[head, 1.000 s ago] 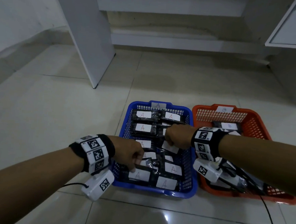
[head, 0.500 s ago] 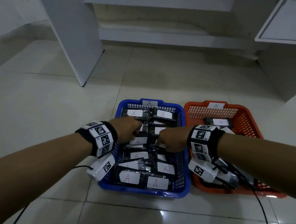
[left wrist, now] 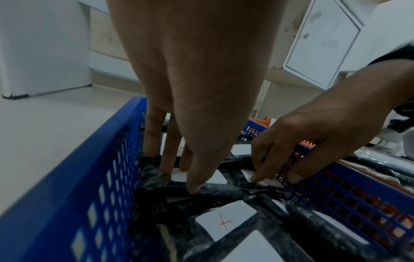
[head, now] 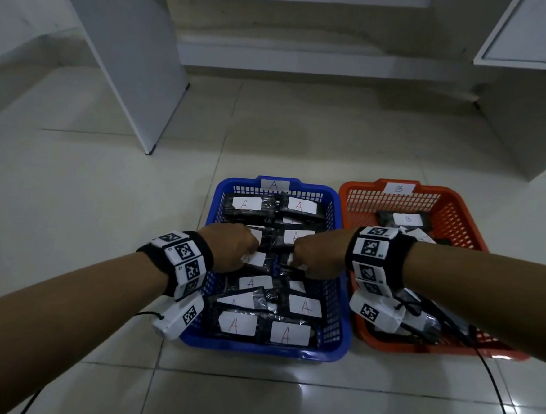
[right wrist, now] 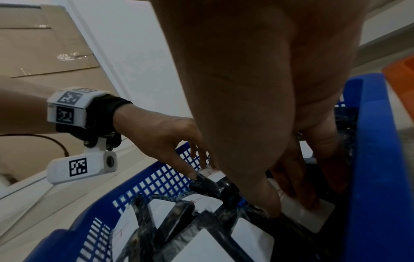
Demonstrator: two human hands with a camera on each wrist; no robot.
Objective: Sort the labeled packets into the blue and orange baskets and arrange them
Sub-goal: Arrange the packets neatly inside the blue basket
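Observation:
The blue basket (head: 268, 349), tagged A, is filled with rows of black packets with white A labels (head: 289, 333). My left hand (head: 230, 250) reaches into its middle row. In the left wrist view the left hand (left wrist: 179, 179) has its fingers straight down, tips and thumb pressing on a black packet (left wrist: 210, 187). My right hand (head: 315, 258) is beside it, and its straight fingers (right wrist: 311, 203) press on a white-labelled packet (right wrist: 313, 218) by the basket's right wall. The orange basket (head: 456, 200), tagged B, holds a B packet (head: 406, 219); my right forearm hides most of it.
The two baskets sit side by side on a pale tiled floor (head: 102, 227). A white panel (head: 139, 68) stands at the back left and a white cabinet (head: 535, 47) at the back right. A black cable (head: 494, 400) trails from the right wrist.
My left hand moved from the blue basket's near left corner up to its middle row. The right hand shifted slightly, staying on the middle packets. Both hands now sit close together.

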